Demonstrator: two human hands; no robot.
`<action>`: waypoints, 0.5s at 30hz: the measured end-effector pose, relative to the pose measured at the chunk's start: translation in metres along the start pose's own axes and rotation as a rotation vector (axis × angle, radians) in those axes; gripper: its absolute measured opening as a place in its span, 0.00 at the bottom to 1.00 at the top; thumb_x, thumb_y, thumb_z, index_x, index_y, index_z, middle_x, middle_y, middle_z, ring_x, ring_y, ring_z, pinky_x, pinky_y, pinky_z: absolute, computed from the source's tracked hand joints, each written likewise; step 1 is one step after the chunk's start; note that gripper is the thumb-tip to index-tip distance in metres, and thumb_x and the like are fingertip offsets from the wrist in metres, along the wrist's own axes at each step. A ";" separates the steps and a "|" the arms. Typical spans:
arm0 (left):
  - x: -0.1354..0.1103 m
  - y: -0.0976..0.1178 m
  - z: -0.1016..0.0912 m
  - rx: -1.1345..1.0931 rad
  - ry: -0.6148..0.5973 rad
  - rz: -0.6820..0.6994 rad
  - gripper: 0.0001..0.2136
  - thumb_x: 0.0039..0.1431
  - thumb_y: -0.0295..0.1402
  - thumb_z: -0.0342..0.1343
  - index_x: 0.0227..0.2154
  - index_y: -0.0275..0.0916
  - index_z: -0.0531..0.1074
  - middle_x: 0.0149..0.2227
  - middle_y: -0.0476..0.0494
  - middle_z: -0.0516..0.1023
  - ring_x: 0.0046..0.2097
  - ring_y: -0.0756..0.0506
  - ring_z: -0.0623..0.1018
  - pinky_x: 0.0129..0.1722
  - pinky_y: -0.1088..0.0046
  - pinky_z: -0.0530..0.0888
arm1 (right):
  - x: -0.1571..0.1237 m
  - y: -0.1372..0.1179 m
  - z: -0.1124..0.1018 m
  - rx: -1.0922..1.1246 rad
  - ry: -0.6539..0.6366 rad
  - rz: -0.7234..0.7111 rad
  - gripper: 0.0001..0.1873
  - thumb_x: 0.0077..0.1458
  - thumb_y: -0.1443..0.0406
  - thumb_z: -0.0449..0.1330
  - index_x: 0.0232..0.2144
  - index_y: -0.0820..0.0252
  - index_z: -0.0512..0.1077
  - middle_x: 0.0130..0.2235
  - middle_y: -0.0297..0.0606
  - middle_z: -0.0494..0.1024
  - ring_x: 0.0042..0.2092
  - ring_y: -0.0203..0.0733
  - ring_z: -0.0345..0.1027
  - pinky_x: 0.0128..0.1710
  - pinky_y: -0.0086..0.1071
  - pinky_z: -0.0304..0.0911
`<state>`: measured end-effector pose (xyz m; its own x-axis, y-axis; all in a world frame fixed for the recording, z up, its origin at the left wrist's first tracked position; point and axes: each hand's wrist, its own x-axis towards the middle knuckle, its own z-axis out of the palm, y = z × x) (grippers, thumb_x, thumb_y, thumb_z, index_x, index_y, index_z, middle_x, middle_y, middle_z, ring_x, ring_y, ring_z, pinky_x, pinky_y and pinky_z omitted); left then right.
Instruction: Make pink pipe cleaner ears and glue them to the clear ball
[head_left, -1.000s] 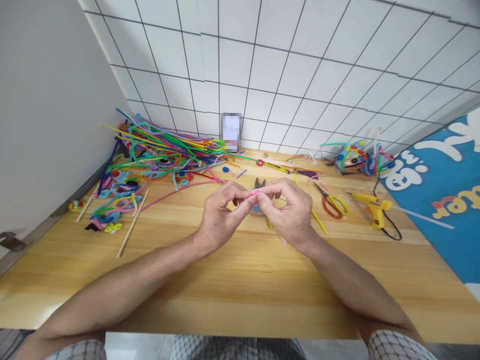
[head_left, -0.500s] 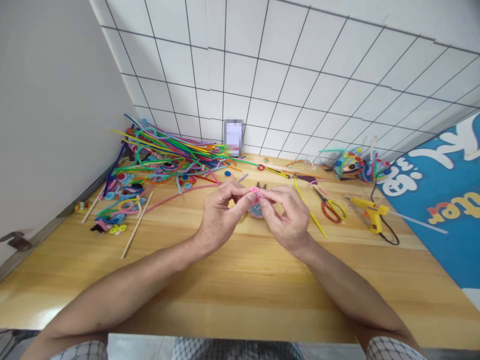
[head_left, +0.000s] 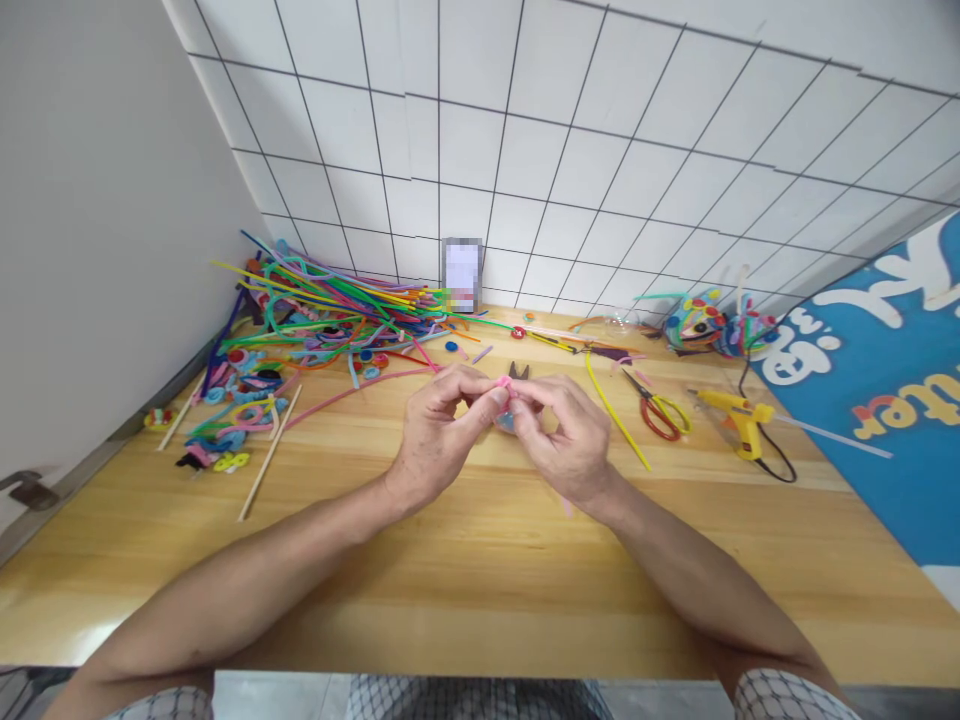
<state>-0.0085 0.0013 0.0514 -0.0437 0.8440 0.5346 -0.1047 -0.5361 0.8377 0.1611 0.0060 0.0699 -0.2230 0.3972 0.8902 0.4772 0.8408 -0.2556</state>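
My left hand [head_left: 442, 430] and my right hand [head_left: 566, 430] meet above the middle of the wooden table [head_left: 480, 560]. Both pinch a small pink pipe cleaner piece [head_left: 505, 386] between thumbs and fingertips, and its loose end pokes out below my right wrist. Fingers of both hands are curled closed around it. Just behind the hands lies a pair of small pliers [head_left: 517, 371], partly hidden. A small bluish round thing [head_left: 504, 421] under the hands is mostly covered.
A heap of coloured pipe cleaners [head_left: 330, 310] and coiled pieces [head_left: 240, 390] fills the back left, with thin wooden sticks [head_left: 268, 452]. Red-handled scissors [head_left: 658, 410], a yellow pipe cleaner [head_left: 615, 415], a yellow glue gun [head_left: 739, 420] and finished figures [head_left: 712, 322] lie right. Tiled wall behind.
The hands have stayed together on the pink piece, with fingers shifting slightly as they twist it. The camera view has drifted a little.
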 end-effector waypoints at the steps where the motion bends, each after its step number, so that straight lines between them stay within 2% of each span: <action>1: 0.000 0.000 0.000 -0.001 -0.001 -0.004 0.05 0.66 0.36 0.70 0.35 0.43 0.84 0.33 0.46 0.82 0.37 0.46 0.81 0.41 0.67 0.80 | 0.000 0.000 0.000 0.009 0.001 0.008 0.18 0.64 0.77 0.65 0.51 0.53 0.79 0.40 0.37 0.87 0.39 0.40 0.83 0.39 0.33 0.79; 5: 0.001 0.002 0.000 0.010 -0.002 -0.002 0.05 0.66 0.36 0.69 0.34 0.43 0.84 0.33 0.46 0.82 0.37 0.46 0.81 0.41 0.66 0.80 | 0.001 -0.001 0.000 0.024 0.005 0.004 0.20 0.64 0.78 0.64 0.53 0.52 0.78 0.42 0.37 0.88 0.39 0.39 0.83 0.39 0.33 0.79; 11: 0.001 0.002 0.000 0.045 -0.010 0.053 0.04 0.66 0.33 0.69 0.34 0.43 0.84 0.31 0.48 0.82 0.36 0.47 0.80 0.41 0.67 0.77 | -0.001 0.001 0.000 -0.010 0.008 -0.029 0.20 0.63 0.78 0.65 0.52 0.53 0.79 0.39 0.39 0.86 0.38 0.40 0.81 0.36 0.33 0.78; 15: 0.000 0.001 0.000 0.034 -0.008 0.034 0.05 0.66 0.34 0.69 0.33 0.43 0.84 0.31 0.47 0.82 0.36 0.47 0.80 0.41 0.67 0.77 | -0.002 0.002 0.000 -0.018 0.006 -0.032 0.19 0.64 0.78 0.64 0.52 0.53 0.80 0.39 0.38 0.86 0.37 0.40 0.81 0.35 0.33 0.77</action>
<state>-0.0091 0.0013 0.0521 -0.0390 0.8253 0.5634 -0.0694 -0.5647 0.8224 0.1623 0.0064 0.0676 -0.2333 0.3682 0.9000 0.4854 0.8461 -0.2203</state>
